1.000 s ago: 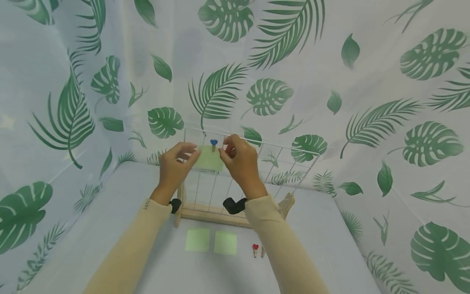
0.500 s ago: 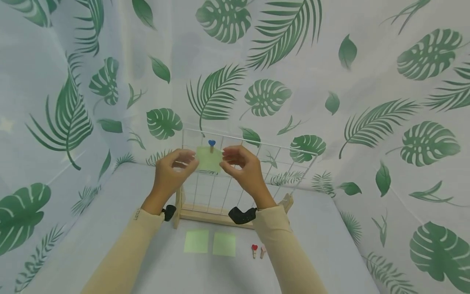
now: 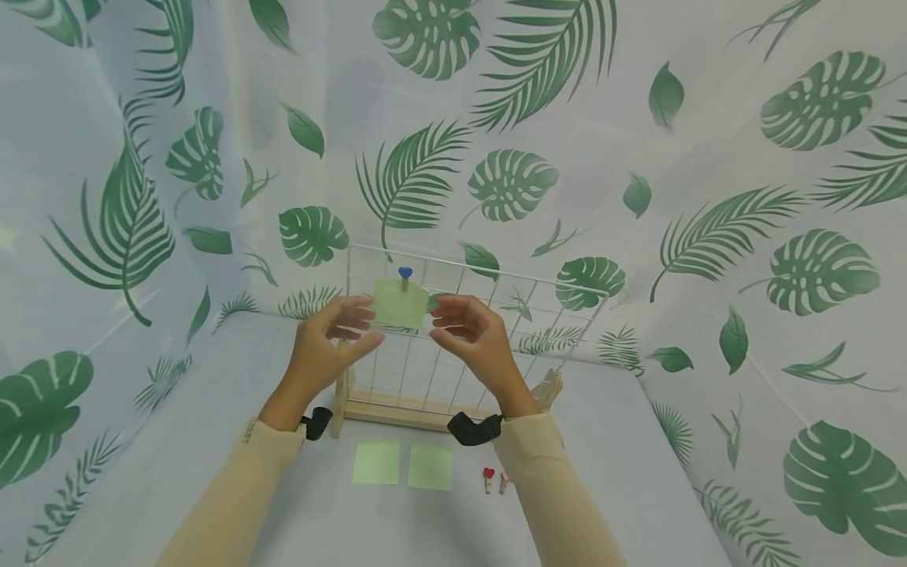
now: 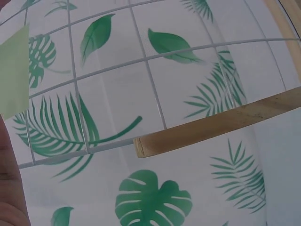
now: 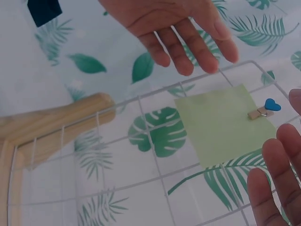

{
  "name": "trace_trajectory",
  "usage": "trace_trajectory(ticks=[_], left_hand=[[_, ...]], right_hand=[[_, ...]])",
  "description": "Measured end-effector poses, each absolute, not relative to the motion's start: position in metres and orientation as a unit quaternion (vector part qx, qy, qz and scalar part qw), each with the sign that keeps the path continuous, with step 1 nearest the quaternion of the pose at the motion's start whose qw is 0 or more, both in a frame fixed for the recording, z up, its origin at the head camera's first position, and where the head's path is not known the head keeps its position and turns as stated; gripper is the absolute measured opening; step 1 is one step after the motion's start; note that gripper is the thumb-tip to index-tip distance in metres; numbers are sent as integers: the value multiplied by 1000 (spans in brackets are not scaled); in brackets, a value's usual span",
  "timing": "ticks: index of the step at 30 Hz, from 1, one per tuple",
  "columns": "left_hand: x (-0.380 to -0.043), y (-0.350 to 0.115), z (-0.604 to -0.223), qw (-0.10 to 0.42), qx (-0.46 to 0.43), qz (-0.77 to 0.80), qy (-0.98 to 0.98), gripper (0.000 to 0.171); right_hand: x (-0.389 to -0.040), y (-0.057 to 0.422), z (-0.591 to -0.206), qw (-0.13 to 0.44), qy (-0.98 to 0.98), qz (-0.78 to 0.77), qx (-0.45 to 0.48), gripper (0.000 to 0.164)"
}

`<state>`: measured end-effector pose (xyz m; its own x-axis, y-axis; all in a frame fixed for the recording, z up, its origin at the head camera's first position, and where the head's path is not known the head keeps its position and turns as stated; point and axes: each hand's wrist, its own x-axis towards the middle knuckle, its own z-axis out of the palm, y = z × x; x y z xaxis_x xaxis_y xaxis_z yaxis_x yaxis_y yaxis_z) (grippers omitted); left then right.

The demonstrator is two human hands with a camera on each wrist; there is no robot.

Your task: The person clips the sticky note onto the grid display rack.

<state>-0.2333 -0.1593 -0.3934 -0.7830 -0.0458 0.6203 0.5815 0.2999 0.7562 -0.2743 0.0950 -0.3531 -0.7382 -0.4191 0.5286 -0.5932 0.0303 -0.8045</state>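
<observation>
A pale green sticky note [image 3: 400, 304] hangs on the white wire grid [image 3: 489, 275], held near its top edge by a small wooden clothespin [image 5: 260, 112] with a blue heart. My left hand [image 3: 331, 335] is just left of the note, fingers loosely bent and apart from thumb, holding nothing. To the note's right, my right hand [image 3: 476, 337] has its fingers spread and bent, also holding nothing. The right wrist view shows both hands clear of the note. Only the note's edge and part of a finger [image 4: 8, 179] appear in the left wrist view.
Two more green sticky notes, a left one [image 3: 376, 462] and a right one [image 3: 430, 467], lie on the white table before the grid's wooden base [image 3: 404, 415]. Right of them lie a red-heart clothespin [image 3: 489, 479] and a pink one [image 3: 504, 483]. Leaf-patterned cloth surrounds the table.
My right hand has moved down from beside the blue-heart clothespin. Both hands have drawn away from the note's sides, fingers opening. The note stays hanging on the grid.
</observation>
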Motion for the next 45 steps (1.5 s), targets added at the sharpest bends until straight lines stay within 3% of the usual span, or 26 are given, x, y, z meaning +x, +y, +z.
trace_trajectory(ticks=[19,45], left_hand=[[-217,-158,-420,260,-170,-572,-759,48],[-203,-154,-438,233,-155,-570,-772,46]], right_hand=[[-258,115,-377,56,-728,602,324,46],[-251,141,-406,58,-726,612,309,45]])
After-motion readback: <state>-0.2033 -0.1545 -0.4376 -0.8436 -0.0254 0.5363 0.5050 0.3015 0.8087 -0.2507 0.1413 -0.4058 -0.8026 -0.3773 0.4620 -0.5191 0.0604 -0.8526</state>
